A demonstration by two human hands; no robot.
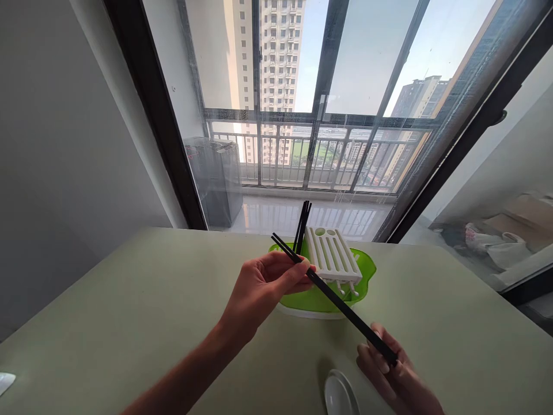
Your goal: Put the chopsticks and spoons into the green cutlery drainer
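A pair of black chopsticks (345, 309) slants across the middle of the view, thin ends up and to the left. My left hand (270, 282) is closed, pinching them nearer the thin ends between thumb and fingers. At the thick ends, my right hand (395, 369) has its fingers closed round them. Just beyond my hands sits a green drying rack (367, 268) with a white base and a white slotted holder (332, 253). More black chopsticks (302, 227) stand upright in its left part, partly hidden behind my left hand.
White spoons (341, 395), seemingly stacked, lie on the pale table (151, 300) near the front edge of view. A white object (6, 381) is cut off at the far left. Behind the table are a glass door and a balcony with a dark covered box (216, 181).
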